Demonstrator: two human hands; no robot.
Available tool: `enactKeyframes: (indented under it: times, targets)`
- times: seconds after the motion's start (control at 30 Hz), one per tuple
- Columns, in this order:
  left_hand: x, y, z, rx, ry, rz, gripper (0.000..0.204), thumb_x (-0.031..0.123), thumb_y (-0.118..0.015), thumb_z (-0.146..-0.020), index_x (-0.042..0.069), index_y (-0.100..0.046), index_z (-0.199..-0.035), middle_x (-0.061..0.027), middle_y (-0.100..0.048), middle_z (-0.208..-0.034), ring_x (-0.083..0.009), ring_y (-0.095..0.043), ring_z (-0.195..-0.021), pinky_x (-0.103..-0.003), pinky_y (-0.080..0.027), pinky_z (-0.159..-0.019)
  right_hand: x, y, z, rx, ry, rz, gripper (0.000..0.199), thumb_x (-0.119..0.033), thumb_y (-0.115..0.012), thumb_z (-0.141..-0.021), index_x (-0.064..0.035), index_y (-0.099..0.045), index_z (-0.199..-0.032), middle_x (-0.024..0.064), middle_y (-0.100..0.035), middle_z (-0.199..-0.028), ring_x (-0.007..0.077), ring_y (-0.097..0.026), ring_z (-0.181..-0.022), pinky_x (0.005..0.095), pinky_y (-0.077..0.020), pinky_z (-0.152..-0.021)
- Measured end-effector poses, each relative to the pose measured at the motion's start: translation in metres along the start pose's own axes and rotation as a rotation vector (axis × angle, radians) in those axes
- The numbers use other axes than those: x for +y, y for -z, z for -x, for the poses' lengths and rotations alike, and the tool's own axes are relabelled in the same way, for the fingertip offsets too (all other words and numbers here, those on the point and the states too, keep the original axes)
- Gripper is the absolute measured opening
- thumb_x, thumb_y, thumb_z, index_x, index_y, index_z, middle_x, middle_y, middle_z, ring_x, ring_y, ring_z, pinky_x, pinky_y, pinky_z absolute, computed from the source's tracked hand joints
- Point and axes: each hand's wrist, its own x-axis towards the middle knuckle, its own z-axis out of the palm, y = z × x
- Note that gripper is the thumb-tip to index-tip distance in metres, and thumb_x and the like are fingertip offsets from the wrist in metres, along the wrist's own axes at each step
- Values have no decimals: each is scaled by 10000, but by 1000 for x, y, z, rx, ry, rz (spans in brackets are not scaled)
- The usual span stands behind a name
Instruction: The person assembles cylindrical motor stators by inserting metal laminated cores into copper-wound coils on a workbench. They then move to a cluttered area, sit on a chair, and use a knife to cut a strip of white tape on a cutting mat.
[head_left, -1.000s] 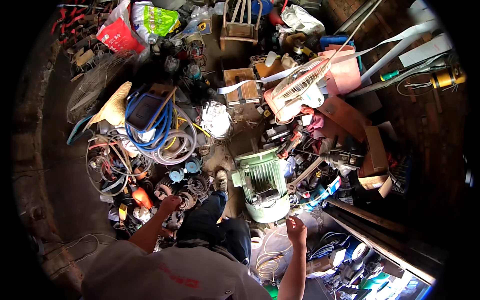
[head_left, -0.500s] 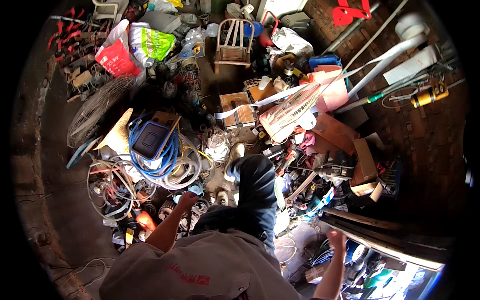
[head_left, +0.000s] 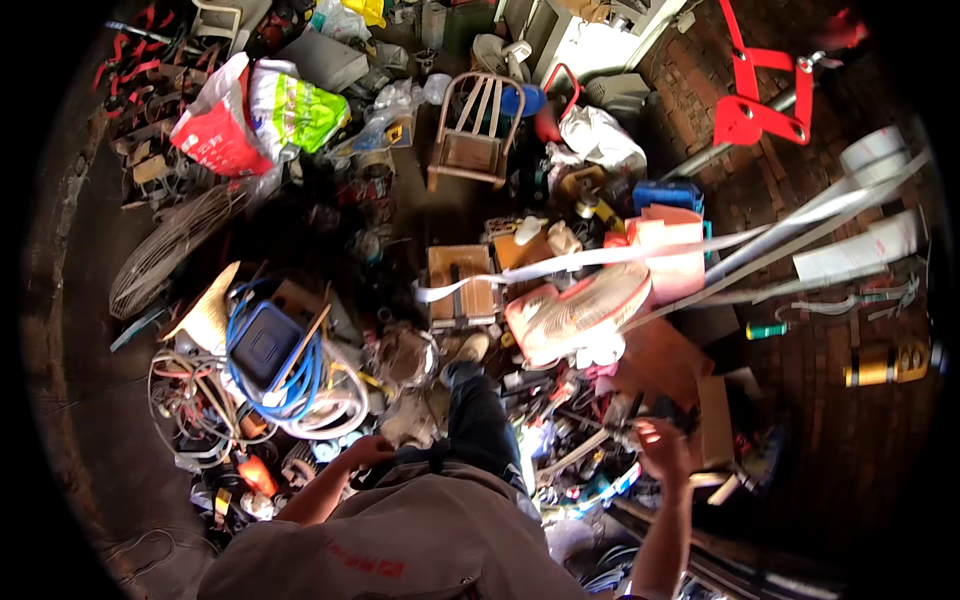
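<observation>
My left hand (head_left: 372, 452) hangs beside my left hip, next to my dark trousers. Its fingers are blurred, and no object shows in it. On the other side my right hand (head_left: 662, 448) is held out over a heap of tools and parts, fingers loosely bent and apart, with nothing seen in them. A brown cardboard box (head_left: 716, 420) stands just right of that hand. Ahead of it lie a round fan with a pink-red rim (head_left: 590, 310) and a brown panel (head_left: 665, 365). One shoe (head_left: 470, 350) shows on the cluttered floor in front of me.
At left are coiled blue hose (head_left: 305, 385), a blue-rimmed black container (head_left: 268, 345) and a wire fan guard (head_left: 170, 255). A small wooden chair (head_left: 475, 135) stands ahead. Long white strips (head_left: 740, 240), a red metal bracket (head_left: 760, 110) and a yellow cylinder (head_left: 885, 365) are at right, by the brick wall.
The view has shifted as I step. My right hand has risen and moved forward over the tool heap. My left hand has dropped back toward my hip.
</observation>
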Motion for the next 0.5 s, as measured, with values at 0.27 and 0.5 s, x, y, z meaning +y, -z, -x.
enactKeyframes:
  times: [0.27,0.5]
  targets:
    - [147,61,-66,-213,-46,-65,553,280,-696,-742,55,-529,-1218,-125,-628,-1082,-225,-609,-917,-355,-505,-757,-120,-79,-139,-322,482,-204,292,-204,-638,-849,-87,-620,-1116,128,-665,-887,263,-665,-796,342,-519,-688]
    - [324,92,-70,242,-356,-569,378,235,-675,-697,120,-540,-1029,-122,-532,-956,-333,-581,-897,-439,-493,-708,-119,-28,-160,-242,334,-283,266,-157,-634,-839,-59,-636,-1086,147,-658,-860,267,-655,-749,348,-508,-680]
